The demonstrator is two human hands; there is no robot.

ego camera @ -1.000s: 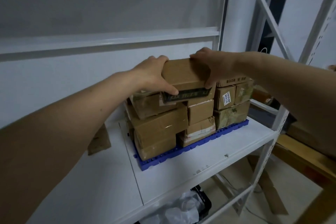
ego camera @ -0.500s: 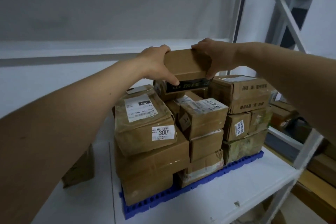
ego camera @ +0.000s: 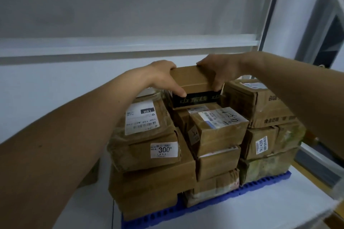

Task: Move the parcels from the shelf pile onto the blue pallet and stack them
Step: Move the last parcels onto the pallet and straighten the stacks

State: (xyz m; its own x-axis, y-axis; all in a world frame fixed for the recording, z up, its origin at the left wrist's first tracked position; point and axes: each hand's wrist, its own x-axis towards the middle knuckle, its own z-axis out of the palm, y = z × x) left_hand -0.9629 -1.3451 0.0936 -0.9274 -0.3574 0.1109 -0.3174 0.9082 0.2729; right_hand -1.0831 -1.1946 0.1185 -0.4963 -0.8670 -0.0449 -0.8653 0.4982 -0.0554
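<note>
While both hands were on it, the top parcel (ego camera: 191,78), a plain brown carton with a black printed band along its near lower edge, sat at the far middle of the stack, above the other boxes. Left hand (ego camera: 162,76) gripped its left end: fingers curled over the far top edge, thumb stretched along the near face down to the black band. Right hand (ego camera: 216,72) gripped the right end likewise, fingers over the top, thumb pressed on the near right corner. Whether the carton rested fully on the boxes beneath could not be told.

Blue pallet (ego camera: 260,185) lay on the white shelf (ego camera: 270,208), its edge showing below the stack's near side. Stack stood in three columns. Left column: large box with the "300" label (ego camera: 147,141) on top, tilted, over two wider cartons. Middle: small box with a handwritten label (ego camera: 217,128) over two more. Right: wide taped carton (ego camera: 260,104) over smaller boxes. A white shelf beam (ego camera: 93,46) ran across behind the hands.
</note>
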